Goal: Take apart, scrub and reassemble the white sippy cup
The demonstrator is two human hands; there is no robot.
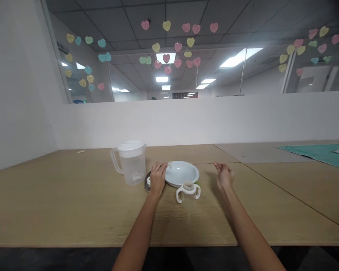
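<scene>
My left hand is closed at the left rim of a white bowl, over a dark round dish. At its fingertips is a small whitish piece, too small to name for sure. Part of a white cap-like piece shows on the dish beside the hand. To the right of the bowl, my right hand hovers with its fingertips pinched together; whatever they hold, if anything, does not show. A clear baby bottle with two white handles stands lidless in front of the bowl.
A translucent pitcher with its handle to the left stands left of the dish. Something green peeks out under the bowl's right side. A teal cloth lies far right, and a small flat piece at the back left. A white wall closes the table's back.
</scene>
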